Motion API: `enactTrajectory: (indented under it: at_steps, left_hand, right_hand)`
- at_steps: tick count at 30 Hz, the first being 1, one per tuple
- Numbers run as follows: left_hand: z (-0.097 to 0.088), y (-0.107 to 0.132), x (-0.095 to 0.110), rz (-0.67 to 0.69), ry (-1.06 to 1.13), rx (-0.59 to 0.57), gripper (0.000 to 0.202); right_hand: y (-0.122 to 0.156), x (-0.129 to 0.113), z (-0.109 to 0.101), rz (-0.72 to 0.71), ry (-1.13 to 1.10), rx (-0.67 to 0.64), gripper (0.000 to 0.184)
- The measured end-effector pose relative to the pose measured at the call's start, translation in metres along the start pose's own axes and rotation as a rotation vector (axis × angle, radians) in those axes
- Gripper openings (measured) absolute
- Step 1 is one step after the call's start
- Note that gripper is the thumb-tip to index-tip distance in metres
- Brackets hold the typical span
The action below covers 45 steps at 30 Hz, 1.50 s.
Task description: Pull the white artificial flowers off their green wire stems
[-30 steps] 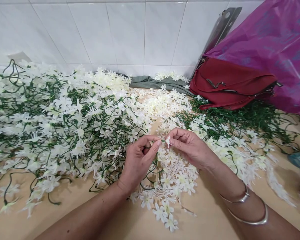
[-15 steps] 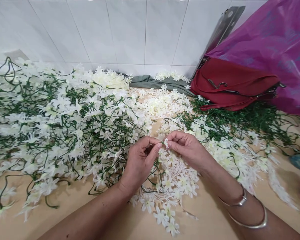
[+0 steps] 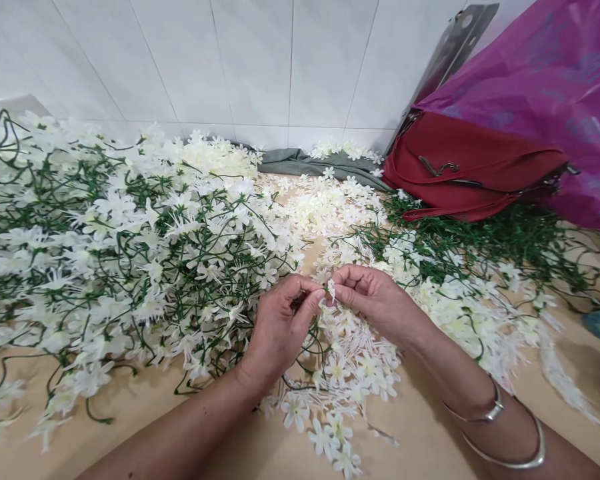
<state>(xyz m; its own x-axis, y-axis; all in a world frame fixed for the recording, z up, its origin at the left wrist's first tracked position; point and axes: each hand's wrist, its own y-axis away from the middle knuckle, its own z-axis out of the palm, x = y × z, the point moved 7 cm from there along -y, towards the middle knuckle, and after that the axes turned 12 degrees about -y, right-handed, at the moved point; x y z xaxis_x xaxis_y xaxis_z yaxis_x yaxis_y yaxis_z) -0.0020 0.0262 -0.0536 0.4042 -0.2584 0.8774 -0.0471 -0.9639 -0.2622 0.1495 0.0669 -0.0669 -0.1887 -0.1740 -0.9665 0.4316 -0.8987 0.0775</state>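
Observation:
My left hand [image 3: 289,319] pinches a thin green stem, mostly hidden by thumb and forefinger. Right beside it, my right hand [image 3: 375,300] has its thumb and forefinger closed on a small white artificial flower [image 3: 331,291] at that stem's end. Both hands meet above the table over a heap of loose white blossoms [image 3: 353,363] with thin white stamens. To the left lies a large pile of white artificial flowers on green stems [image 3: 145,260], close to my left hand.
More loose petals [image 3: 325,207] lie behind my hands. Bare green stems [image 3: 495,240] are heaped at the right, below a red handbag [image 3: 475,167] and a purple plastic bag [image 3: 540,87]. A grey-green cloth [image 3: 300,162] lies along the tiled wall [image 3: 255,63].
Hardly anything differs. My hands keep the same pinch on the flower and stem, with a tiny shift of the fingers, and the view has moved slightly.

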Motion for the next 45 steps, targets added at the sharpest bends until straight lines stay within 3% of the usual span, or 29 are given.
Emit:
enactTrajectory:
  at_steps: [15,28,36,45]
  left_hand:
    - [0.003,-0.002,-0.005,-0.01,0.039,-0.021,0.016]
    - [0.005,0.003,0.0,-0.05,-0.001,-0.031,0.02]
    - [0.006,0.002,-0.001,-0.053,0.005,-0.045,0.019]
    - [0.006,0.0,-0.004,-0.078,0.002,-0.043,0.016]
  right_hand:
    - [-0.001,-0.005,0.01,0.044,-0.033,-0.071,0.036]
    - [0.002,-0.001,0.0,0.006,-0.175,0.002,0.036]
    - [0.0,0.001,-0.001,0.003,-0.167,-0.011,0.034]
    - [-0.002,0.008,-0.004,0.006,-0.09,0.086,0.037]
